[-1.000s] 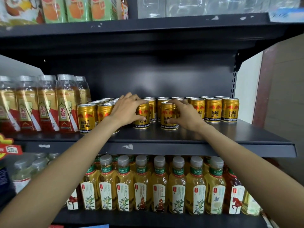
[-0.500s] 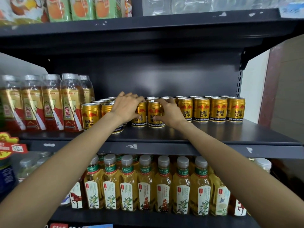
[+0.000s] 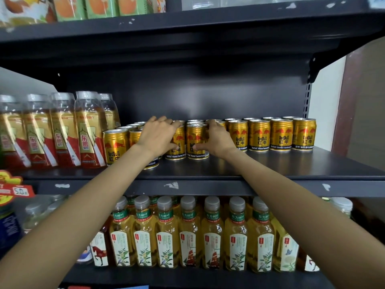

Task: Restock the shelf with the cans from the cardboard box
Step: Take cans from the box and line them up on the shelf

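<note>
Shelf (image 3: 270, 170), dark metal, on which gold cans (image 3: 281, 135) are ranked at right and farther back; bottles (image 3: 87, 130) are stood at far left. Two front cans are grasped: one (image 3: 177, 142) is wrapped by the left hand (image 3: 157, 136), its neighbour (image 3: 195, 140) by the right hand (image 3: 218, 137), fingers curled round each. The two are seen almost touching. A knock against the near-left can (image 3: 114, 144) is judged possible, toppling it. The cardboard box is not in view.

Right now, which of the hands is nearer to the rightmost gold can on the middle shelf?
Right. The right hand is a few cans left of the rightmost gold can; the left hand is further left, beyond the right hand.
</note>
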`<state>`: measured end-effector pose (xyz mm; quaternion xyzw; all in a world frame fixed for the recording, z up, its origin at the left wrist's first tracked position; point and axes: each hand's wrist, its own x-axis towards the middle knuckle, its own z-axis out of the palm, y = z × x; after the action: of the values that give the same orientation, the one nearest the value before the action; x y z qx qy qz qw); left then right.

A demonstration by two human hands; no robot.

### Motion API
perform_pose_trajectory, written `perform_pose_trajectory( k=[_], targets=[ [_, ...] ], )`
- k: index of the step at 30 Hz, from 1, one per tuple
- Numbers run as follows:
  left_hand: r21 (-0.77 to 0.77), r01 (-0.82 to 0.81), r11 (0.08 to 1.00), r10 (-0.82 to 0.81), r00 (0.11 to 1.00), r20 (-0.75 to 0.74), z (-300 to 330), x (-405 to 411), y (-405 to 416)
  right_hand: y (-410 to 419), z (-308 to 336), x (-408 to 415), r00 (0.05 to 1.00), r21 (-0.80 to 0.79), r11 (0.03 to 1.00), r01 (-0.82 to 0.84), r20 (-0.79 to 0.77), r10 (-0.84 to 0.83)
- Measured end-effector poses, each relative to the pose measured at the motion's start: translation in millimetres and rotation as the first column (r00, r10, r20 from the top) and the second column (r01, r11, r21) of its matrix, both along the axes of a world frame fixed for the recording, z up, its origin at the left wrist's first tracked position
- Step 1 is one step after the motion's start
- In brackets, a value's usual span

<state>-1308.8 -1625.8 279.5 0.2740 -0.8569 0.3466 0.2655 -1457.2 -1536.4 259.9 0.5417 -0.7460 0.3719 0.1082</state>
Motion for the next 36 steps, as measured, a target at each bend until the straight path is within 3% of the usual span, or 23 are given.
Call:
perform_pose_trajectory(
  k=[8,12,16,20,23,25,27,30,33,36],
  targets=[
    [-0.016,0.008,1.000,-0.008,1.000,-0.024,-5,0,4,1,0,-6,0.997,0.051,0.996,-0.075,0.013,0.074],
    [0.009,0.219,0.976,-0.208,0.937,-0.281,-21,11,26,25,-2,-5,0.989,0.064,0.987,-0.149,0.023,0.148],
    [-0.031,0.406,0.913,-0.341,0.721,-0.603,-53,32,65,78,-23,23,0.972,-0.253,0.941,-0.224,0.005,0.233],
    [-0.081,0.576,0.813,-0.358,0.385,-0.851,-93,51,109,127,-66,54,0.961,-0.557,0.801,-0.218,0.018,0.274],
    [-0.119,0.703,0.702,-0.323,0.165,-0.932,-124,64,138,151,-109,75,0.975,-0.662,0.726,-0.188,-0.036,0.220],
    [-0.082,0.777,0.624,-0.236,0.087,-0.968,-150,73,155,166,-145,89,0.975,-0.648,0.738,-0.188,-0.030,0.222],
    [0.032,0.818,0.574,-0.162,0.152,-0.975,-185,86,170,183,-187,101,0.971,-0.560,0.804,-0.200,-0.001,0.241],
    [0.381,0.806,0.454,-0.097,0.469,-0.878,-249,113,187,211,-259,110,0.961,-0.272,0.941,-0.202,0.128,0.243],
    [0.769,0.575,0.280,-0.021,0.805,-0.594,-322,141,197,237,-338,112,0.941,0.094,0.978,-0.185,0.303,0.149],
    [0.948,0.284,0.142,0.051,0.955,-0.294,-402,164,205,263,-407,120,0.928,0.394,0.901,-0.182,0.373,0.024]
  ],
)
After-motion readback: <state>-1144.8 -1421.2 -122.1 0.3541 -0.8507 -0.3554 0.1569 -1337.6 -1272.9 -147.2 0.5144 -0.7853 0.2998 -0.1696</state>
